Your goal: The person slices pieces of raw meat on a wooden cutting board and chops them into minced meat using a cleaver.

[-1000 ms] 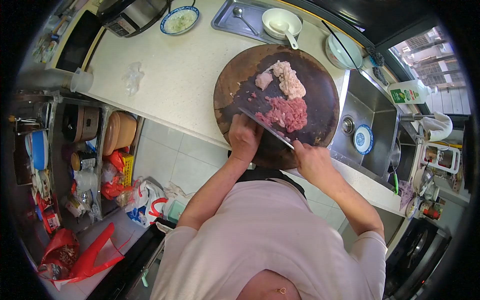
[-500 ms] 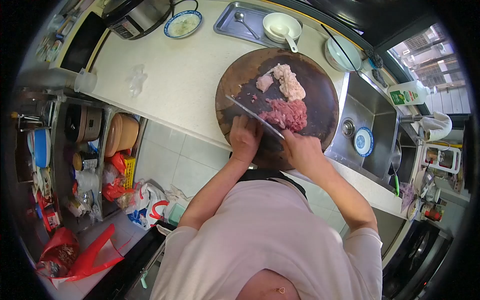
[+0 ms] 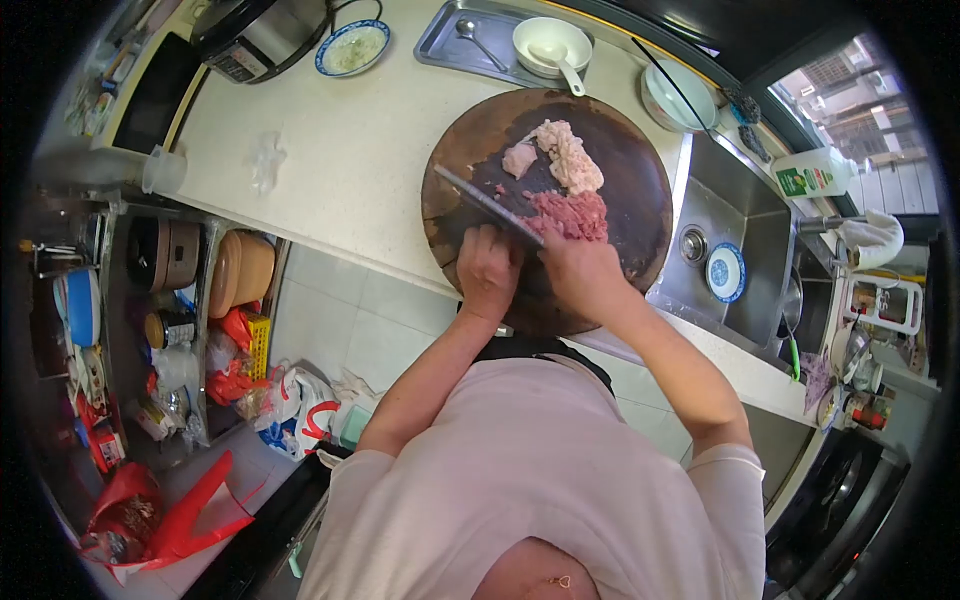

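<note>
A round dark wooden chopping block (image 3: 625,150) lies on the counter in front of me. My right hand (image 3: 582,274) grips the handle of a cleaver (image 3: 487,203), whose blade slants up and left across the block. Close beside the blade, on its near side, my left hand (image 3: 488,265) has its fingers curled in; anything under them is hidden. Red minced meat (image 3: 570,214) lies just beyond the cleaver, near my right hand. Farther back are a pale fatty heap of meat (image 3: 572,160) and a small pink lump of meat (image 3: 519,160).
Behind the block are a metal tray (image 3: 437,45) with a spoon, and a white bowl (image 3: 553,33) holding a ladle. A blue-rimmed dish (image 3: 353,47) stands near a cooker (image 3: 262,38). The sink (image 3: 735,185) on the right holds a small blue-and-white bowl (image 3: 726,273).
My right hand has moved a little left and away from me with the cleaver, and more of the blade's side shows. My left hand stays near the blade. The view has shifted slightly.
</note>
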The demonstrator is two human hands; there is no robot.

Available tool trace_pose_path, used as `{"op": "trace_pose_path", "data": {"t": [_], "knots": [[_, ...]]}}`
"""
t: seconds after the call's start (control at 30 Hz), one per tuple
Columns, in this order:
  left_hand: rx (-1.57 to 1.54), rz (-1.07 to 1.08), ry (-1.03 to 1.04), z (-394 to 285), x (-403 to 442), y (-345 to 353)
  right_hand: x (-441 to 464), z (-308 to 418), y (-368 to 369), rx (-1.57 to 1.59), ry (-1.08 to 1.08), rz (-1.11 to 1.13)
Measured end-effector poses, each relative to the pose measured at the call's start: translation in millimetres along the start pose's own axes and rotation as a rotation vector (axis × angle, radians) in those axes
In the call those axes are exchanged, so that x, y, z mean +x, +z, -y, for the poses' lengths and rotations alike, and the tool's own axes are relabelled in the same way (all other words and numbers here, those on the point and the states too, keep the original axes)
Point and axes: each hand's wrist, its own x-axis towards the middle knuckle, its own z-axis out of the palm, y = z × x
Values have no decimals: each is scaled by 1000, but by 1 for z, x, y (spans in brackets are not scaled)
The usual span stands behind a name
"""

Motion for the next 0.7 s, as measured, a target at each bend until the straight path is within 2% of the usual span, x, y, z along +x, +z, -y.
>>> {"op": "trace_pose_path", "data": {"t": [0.13, 0.3, 0.4, 0.5, 0.6, 0.7], "knots": [[-4, -14, -34, -5, 2, -4, -18, -8, -10, 46, 75, -36], [-2, 17, -54, -8, 1, -8, -54, -1, -18, 78, 63, 67], [-15, 39, -48, -8, 1, -8, -54, -4, -24, 24, 83, 202], [-29, 33, -17, -6, 1, -7, -34, 4, -21, 24, 84, 204], [-4, 41, -10, -3, -2, -3, 3, 10, -2, 70, 52, 107], [12, 32, 8, -5, -3, -5, -7, -7, -1, 219, 126, -53]]}}
